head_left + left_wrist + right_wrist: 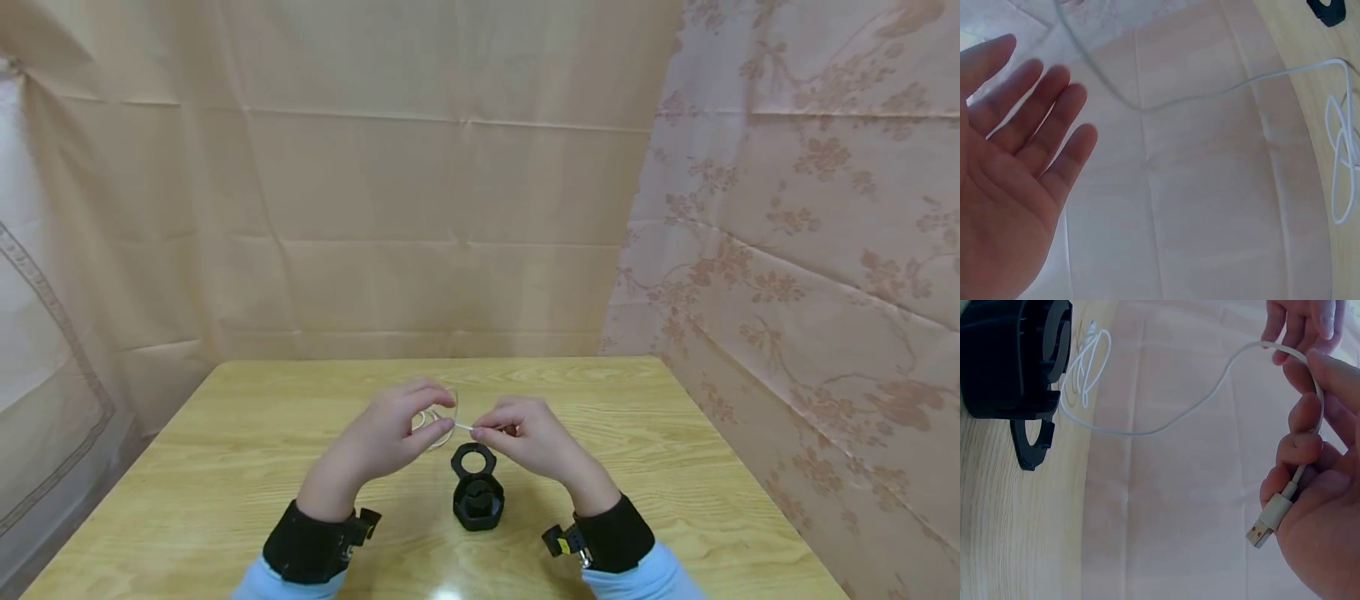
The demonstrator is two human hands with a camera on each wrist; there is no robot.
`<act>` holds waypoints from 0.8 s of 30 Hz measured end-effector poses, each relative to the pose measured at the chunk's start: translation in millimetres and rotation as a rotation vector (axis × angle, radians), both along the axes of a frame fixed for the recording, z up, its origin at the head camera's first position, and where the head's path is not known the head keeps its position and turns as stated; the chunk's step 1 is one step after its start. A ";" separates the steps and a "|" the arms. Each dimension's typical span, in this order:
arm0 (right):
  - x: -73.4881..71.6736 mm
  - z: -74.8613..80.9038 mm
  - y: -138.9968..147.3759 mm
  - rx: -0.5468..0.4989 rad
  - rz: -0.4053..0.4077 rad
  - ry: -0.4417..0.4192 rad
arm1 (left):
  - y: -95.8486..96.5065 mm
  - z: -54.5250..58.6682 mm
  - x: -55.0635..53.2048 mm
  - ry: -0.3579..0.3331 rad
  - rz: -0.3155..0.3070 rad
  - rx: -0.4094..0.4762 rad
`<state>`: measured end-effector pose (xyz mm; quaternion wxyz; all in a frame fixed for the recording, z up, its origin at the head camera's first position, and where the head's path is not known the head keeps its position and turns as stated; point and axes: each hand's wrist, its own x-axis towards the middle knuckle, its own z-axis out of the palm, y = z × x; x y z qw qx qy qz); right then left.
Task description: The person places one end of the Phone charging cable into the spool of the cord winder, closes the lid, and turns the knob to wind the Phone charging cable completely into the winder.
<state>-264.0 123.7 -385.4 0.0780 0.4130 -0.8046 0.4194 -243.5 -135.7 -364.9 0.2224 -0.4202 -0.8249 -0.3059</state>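
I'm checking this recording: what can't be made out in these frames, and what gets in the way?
Head view: the USB plug, hidden by the right hand.
Head view: details inside the black holder, too dark and small.
Left wrist view: part of the coiled white cable, cut off by the right edge.
Right wrist view: the cable's far end, too small to tell its connector type.

1. We see our left hand palm-on, fingers relaxed, slightly spread
2. White cable passes beyond fingertips, loops on wood table
3. Black part cropped, top right
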 end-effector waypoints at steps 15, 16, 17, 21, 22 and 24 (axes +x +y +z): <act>1.3 1.7 8.7 0.037 -0.017 -0.021 | -4.3 -21.9 -9.0 -0.299 0.018 -0.170; 0.6 2.0 10.7 0.034 -0.028 -0.018 | -6.3 -23.1 -10.5 -0.317 0.028 -0.170; -0.1 2.1 13.0 0.034 -0.038 -0.020 | -8.5 -24.3 -11.9 -0.337 0.040 -0.167; -3.0 2.1 22.7 0.045 -0.077 -0.015 | -18.6 -29.1 -18.0 -0.394 0.071 -0.147; -3.1 2.5 25.2 0.051 -0.086 -0.018 | -21.3 -30.6 -19.7 -0.401 0.077 -0.144; -4.0 2.6 30.7 0.065 -0.097 -0.021 | -27.0 -32.9 -22.3 -0.411 0.092 -0.137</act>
